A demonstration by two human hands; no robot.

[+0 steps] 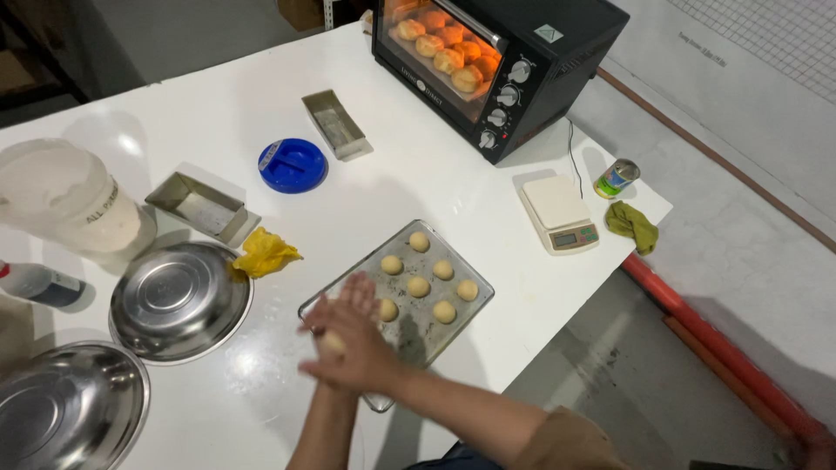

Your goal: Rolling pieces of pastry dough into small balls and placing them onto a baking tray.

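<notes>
My two hands press together over the near left corner of a metal baking tray (470, 306). A pale dough piece (330, 342) sits between the palms. My right hand (359, 352) lies on top, and my left hand (347, 298) is underneath, fingers pointing away. Several round dough balls (419, 286) lie in rows on the tray beyond the hands.
A black countertop oven (514, 61) with browned buns inside stands at the back. On the white table (418, 165): two loaf tins (334, 123), a blue lid (292, 164), yellow cloth (264, 252), two steel bowls (178, 300), flour tub (74, 198), kitchen scale (559, 213), tin can (616, 177), green cloth (633, 224).
</notes>
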